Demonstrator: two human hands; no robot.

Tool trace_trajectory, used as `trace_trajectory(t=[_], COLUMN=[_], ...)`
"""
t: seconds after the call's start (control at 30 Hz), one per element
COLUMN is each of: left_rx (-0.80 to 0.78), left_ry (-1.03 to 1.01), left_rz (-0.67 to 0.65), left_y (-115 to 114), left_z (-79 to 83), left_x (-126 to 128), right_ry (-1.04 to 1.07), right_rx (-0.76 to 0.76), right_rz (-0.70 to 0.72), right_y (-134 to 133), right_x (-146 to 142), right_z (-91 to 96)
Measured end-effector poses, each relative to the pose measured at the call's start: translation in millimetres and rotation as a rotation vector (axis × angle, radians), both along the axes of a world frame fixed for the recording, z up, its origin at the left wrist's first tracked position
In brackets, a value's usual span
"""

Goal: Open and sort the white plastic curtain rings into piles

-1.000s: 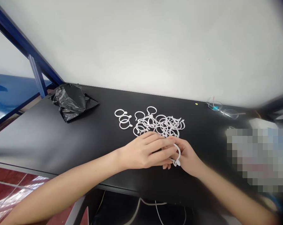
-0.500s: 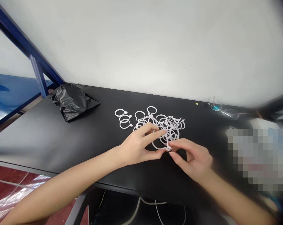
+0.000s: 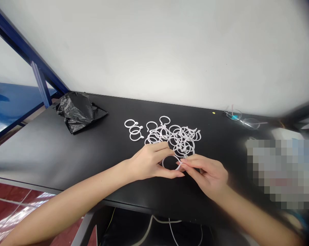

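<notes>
A white plastic ring (image 3: 163,168) with a small clasp is held up between my two hands, just above the black table. My right hand (image 3: 208,172) pinches its clasp end with thumb and fingertips. Curved about the ring's left and upper side, my left hand (image 3: 150,160) steadies it, with the thumb stretched out below. Behind my fingers lies a tangled pile of white rings (image 3: 175,136) of the same kind. Set apart to the left are three closed rings (image 3: 135,136), overlapping in a short column.
A crumpled black plastic bag (image 3: 79,111) rests at the back left of the black table (image 3: 105,143). Toward the back right lie eyeglasses (image 3: 233,115) and a small yellow bit (image 3: 213,112). A blurred-out item (image 3: 280,174) sits at right. Behind stands a white wall (image 3: 149,51).
The held ring has closed up at its clasp and shifted slightly left. My right fingers have come together on the clasp, while my left thumb and fingertips have moved off it.
</notes>
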State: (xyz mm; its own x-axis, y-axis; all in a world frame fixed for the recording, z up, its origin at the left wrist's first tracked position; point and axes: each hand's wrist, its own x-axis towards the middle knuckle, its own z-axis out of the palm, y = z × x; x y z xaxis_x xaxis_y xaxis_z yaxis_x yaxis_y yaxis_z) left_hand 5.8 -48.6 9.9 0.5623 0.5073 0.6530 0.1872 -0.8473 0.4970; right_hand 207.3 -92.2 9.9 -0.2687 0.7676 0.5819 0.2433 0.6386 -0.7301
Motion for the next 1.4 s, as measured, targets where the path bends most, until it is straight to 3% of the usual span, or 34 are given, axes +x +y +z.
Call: trace_trajectory(t=[0.17,0.23,0.3,0.4,0.5,0.6,0.7,0.8,0.9,1.03,1.17,1.27,1.4], left_rx=[0.067,0.163,0.205,0.129,0.016,-0.096,-0.147,-0.135,-0.039,0.076,0.162,0.168,0.155], left_ry=[0.049,0.087,0.134,0.330,0.642,0.840,0.890,0.870,0.719,0.464,0.513,0.581,0.567], left_rz=[-0.018,0.072,0.296,0.729,0.901,0.882,0.864,0.882,0.867,0.605,0.296,0.215,0.222], left_y=[3,11,25,47,62,65,63,61,58,46,32,27,28], left_z=[5.0,9.7,14.2,15.3,8.5,1.4,0.2,2.6,5.1,6.1,4.4,3.9,2.8], left_x=[-4,-13,-27,-48,-62,-65,-64,-64,-60,-45,-29,-23,-25], right_ry=[-0.003,0.024,0.065,0.070,0.045,0.025,-0.006,-0.048,-0.169,-0.336,-0.350,-0.295,-0.067], right_rx=[-0.007,-0.006,-0.012,0.030,0.080,0.092,0.103,0.145,0.140,-0.008,-0.172,-0.239,-0.363], right_rz=[0.026,0.040,0.005,-0.135,-0.257,-0.343,-0.372,-0.396,-0.413,-0.361,-0.382,-0.421,-0.461], right_y=[1,2,4,8,10,12,15,21,26,29,29,28,26], right_x=[2,6,11,18,20,22,26,32,35,34,30,26,22], right_z=[-0.2,-1.0,-2.4,-3.7,-2.3,-0.2,0.2,0.5,1.8,-1.6,-10.7,-12.7,-4.1])
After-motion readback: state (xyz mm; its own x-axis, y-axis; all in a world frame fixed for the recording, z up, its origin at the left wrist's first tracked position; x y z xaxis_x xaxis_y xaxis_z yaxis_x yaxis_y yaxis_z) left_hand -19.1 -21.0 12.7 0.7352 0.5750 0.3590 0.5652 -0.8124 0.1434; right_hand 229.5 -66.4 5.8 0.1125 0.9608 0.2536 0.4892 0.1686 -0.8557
